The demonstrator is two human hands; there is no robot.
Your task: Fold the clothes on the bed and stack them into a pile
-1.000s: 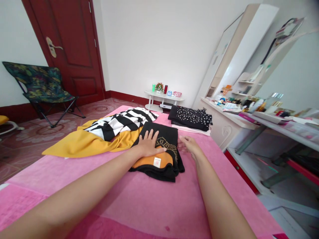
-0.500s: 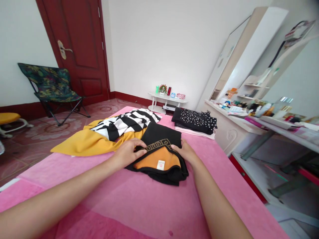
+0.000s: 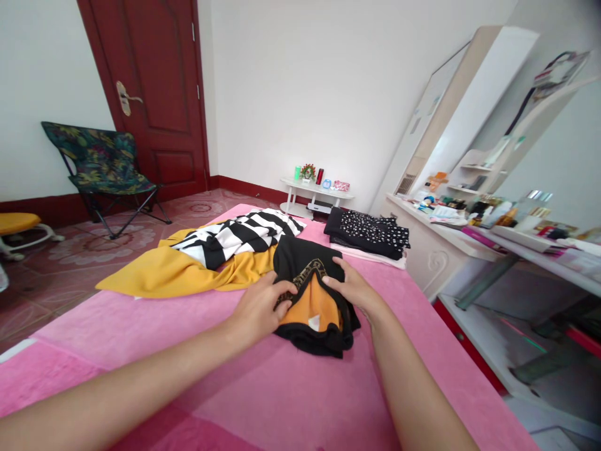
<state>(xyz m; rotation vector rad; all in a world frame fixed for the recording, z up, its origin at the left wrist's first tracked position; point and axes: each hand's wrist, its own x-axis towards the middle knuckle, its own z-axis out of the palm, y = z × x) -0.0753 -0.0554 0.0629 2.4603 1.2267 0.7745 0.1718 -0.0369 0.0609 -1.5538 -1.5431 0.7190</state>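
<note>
A folded black garment point(image 3: 295, 254) with a gold patterned neckline and orange inside lies on the pink bed cover point(image 3: 282, 388). My left hand point(image 3: 263, 304) pinches its left side at the gold trim, fingers partly under the cloth. On the opposite side my right hand point(image 3: 350, 285) grips the edge, thumb on top near the trim. Between the hands the neckline bunches up into a peak, and a white label shows on the orange lining. Touching the garment at the far left is a loose yellow garment point(image 3: 154, 269), with a black-and-white striped garment point(image 3: 235, 235) heaped over it.
A stack of folded clothes with a black white-dotted piece point(image 3: 370, 232) on top sits at the bed's far right. A cluttered dressing table point(image 3: 469, 235) stands right of the bed. Beyond the bed are a low white table point(image 3: 314, 186) and a folding chair point(image 3: 103, 166).
My left hand has moved right, pushing the garment's left side inward. The neckline, flatter before, now bunches up, and the label is partly covered. The view has shifted slightly.
</note>
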